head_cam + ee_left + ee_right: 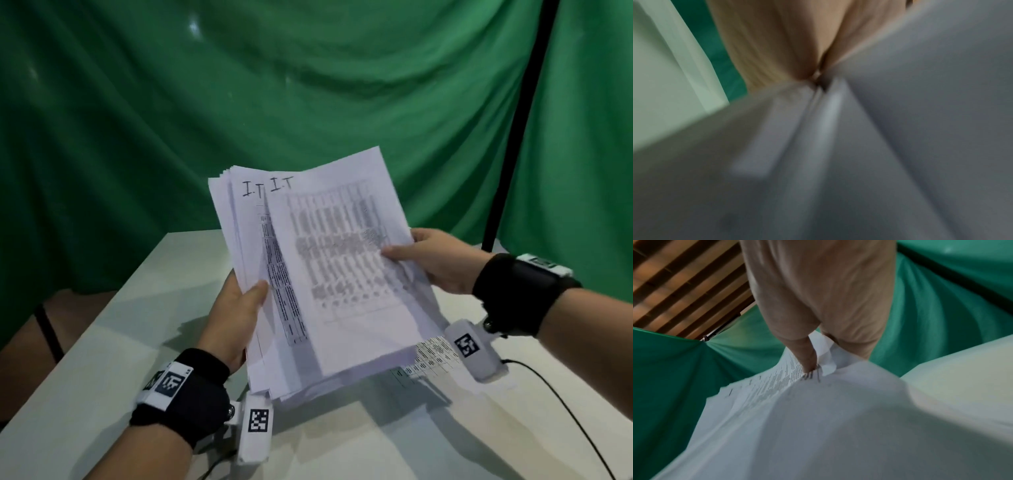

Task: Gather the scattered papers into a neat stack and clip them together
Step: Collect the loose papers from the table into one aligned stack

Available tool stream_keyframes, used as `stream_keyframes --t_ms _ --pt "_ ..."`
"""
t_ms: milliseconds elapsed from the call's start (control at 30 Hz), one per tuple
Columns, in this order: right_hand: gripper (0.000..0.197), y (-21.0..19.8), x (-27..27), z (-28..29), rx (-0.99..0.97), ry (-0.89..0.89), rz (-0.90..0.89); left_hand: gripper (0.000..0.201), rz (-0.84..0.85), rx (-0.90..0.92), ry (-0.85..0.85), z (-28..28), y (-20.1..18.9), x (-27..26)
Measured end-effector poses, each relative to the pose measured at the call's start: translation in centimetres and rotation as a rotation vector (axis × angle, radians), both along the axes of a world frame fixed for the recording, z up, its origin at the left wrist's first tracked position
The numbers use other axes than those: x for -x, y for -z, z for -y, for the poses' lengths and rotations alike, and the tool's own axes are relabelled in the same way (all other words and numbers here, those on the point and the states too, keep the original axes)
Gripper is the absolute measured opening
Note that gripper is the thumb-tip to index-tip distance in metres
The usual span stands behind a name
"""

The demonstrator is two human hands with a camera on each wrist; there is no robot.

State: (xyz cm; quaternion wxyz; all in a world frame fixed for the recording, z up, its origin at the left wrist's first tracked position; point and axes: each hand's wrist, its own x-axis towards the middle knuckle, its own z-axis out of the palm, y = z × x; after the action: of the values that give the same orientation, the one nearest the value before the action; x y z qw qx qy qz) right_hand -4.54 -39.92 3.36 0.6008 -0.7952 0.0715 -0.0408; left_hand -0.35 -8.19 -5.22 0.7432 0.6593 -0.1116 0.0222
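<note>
A thick, uneven bundle of printed papers [329, 274] is held tilted above the white table [144, 329]. Its sheets are fanned out, and two top pages show handwritten "I.T". My left hand [239, 308] grips the bundle's left edge, thumb on top. My right hand [431, 257] pinches the right edge, thumb pressed on the top sheet. In the right wrist view my right hand [818, 363] clamps the crumpled paper edge [826, 360]. The left wrist view is blurred, showing my left hand [797, 53] against grey paper [900, 129]. No clip is visible.
One more printed sheet [428, 359] lies flat on the table under the bundle's lower right corner. A black cable [561, 404] runs across the table at the right. A green cloth backdrop [274, 85] hangs behind, with a black stand pole [520, 113].
</note>
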Motion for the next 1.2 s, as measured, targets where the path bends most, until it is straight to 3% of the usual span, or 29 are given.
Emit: stream_keyframes --t_ms 133,233,300,333,467,533,600,700,733,800,933,1100,1200 --pt "0.030 1.8 -1.0 -2.5 0.043 0.050 -0.034 0.042 -0.012 0.056 0.111 0.6 -1.0 1.4" --pt "0.031 2.1 -1.5 -3.5 0.005 0.097 -0.005 0.036 -0.023 0.102 0.089 0.5 -1.1 1.5" --pt "0.031 2.2 -1.7 -3.8 -0.034 0.106 0.025 0.047 -0.066 0.122 0.085 0.2 -1.0 1.4" --pt "0.030 2.1 -1.7 -3.9 -0.054 0.104 0.038 0.054 -0.072 0.108 0.080 0.1 -0.8 1.3" --pt "0.022 1.5 -1.2 -3.9 0.010 0.016 0.085 0.039 0.047 -0.050 -0.039 0.0 -0.2 0.4" --pt "0.029 1.5 -0.7 -3.3 0.193 0.001 0.057 0.042 0.048 -0.078 -0.107 -0.4 -0.1 -0.2" --pt "0.039 1.7 -0.2 -1.8 0.524 -0.016 -0.036 0.039 0.056 -0.065 -0.171 -0.9 0.0 -0.7" --pt "0.089 2.7 0.9 1.2 1.069 -0.128 -0.340 0.030 0.045 -0.034 -0.242 -1.4 0.1 -1.3" --pt "0.099 3.2 1.3 2.1 1.141 -0.148 -0.440 0.029 0.049 -0.031 -0.255 -1.5 0.2 -1.5" --pt "0.096 3.9 2.1 3.5 1.107 -0.110 -0.573 0.028 0.051 -0.030 -0.265 -1.5 0.3 -1.5" --pt "0.098 4.4 2.4 5.6 1.076 -0.038 -0.635 0.027 0.046 -0.029 -0.255 -1.3 0.1 -1.3" --pt "0.135 5.0 1.8 7.6 0.902 -0.007 -0.623 0.025 0.058 -0.034 -0.259 -1.1 -0.1 -0.9" --pt "0.145 5.1 1.7 8.1 0.943 -0.008 -0.620 0.026 0.056 -0.031 -0.252 -1.1 0.0 -0.9"
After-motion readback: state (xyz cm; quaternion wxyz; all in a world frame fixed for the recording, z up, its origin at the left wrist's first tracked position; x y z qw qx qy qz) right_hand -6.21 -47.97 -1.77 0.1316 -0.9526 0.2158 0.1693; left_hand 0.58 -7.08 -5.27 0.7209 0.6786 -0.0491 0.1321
